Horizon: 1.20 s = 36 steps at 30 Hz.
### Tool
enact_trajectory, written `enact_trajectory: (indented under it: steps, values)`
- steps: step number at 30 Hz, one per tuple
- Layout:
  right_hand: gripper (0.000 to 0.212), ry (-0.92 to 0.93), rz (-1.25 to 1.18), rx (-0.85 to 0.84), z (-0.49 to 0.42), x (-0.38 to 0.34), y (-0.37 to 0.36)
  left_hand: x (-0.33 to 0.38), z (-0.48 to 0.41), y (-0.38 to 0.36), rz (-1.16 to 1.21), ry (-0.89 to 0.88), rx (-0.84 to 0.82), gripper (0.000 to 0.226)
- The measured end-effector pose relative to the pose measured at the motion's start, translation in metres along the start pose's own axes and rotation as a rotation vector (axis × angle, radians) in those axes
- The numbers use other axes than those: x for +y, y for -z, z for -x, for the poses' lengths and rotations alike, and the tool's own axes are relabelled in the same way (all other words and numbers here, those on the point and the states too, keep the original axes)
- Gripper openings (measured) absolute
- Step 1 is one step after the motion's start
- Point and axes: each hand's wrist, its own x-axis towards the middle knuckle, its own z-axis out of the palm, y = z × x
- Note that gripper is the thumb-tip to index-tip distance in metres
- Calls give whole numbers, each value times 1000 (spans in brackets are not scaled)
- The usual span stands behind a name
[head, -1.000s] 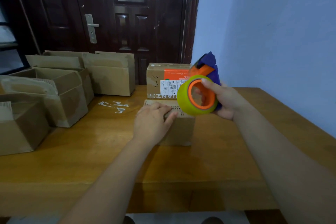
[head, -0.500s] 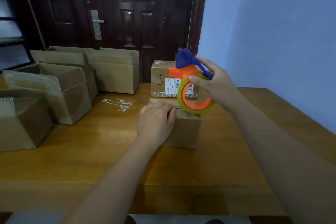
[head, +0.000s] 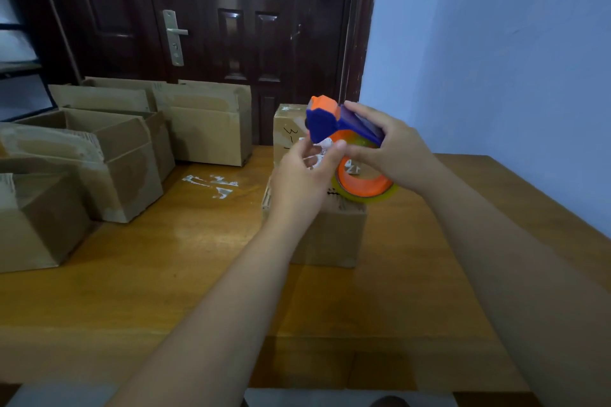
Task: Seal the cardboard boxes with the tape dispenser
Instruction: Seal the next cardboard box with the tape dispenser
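Gripping the tape dispenser [head: 334, 124] by its blue handle, the right hand [head: 390, 149] holds it in the air just above the small closed box [head: 330, 235], which sits right of centre on the table [head: 165, 274]. The left hand [head: 301, 178] is raised to the dispenser's mouth with thumb and forefinger drawn together. Whether they hold the clear tape end cannot be told.

Risks noted:
- Neither hand rests on the small box. A light box is likely to slide or tip when tape is pulled across it.
- A loose tape end may fold on itself or stick to the fingers, spoiling the start of the seal.
- The left fingertips are close to the cutter edge, so a slip could nick them.
- The labelled box [head: 287, 122] stands just beyond, on the far side, and may block a stroke over the far edge.
- The open boxes [head: 125, 175] at left remain unsealed.
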Motion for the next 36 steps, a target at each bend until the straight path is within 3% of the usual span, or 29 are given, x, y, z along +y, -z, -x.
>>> enact_trajectory:
  steps: [5,8,12,18,22,24,27,32,36]
  values:
    - [68,33,96,-23,-2,-1,-5,14,-6,-14,608,365,184,46]
    - [69,44,117,-43,-2,-1,-6,11,-7,-18,676,414,297,39]
    - [70,66,151,-66,-2,-4,-5,8,-7,-12,724,421,341,9]
    - [70,63,138,-124,-6,-7,-5,-3,-14,19,495,390,284,15]
    - [71,73,133,-155,-8,-12,-3,-16,-22,31,-108,202,203,12]
    - [71,71,109,-171,-8,-15,-1,-21,-24,32,-313,190,171,9]
    - [70,83,93,-195,-8,-21,1,-26,-22,31,-260,256,161,11]
    - [65,60,65,-174,-7,-26,3,-24,-17,40,98,396,161,13]
    - [61,66,29,-143,-2,-26,1,-25,-13,40,137,387,204,19]
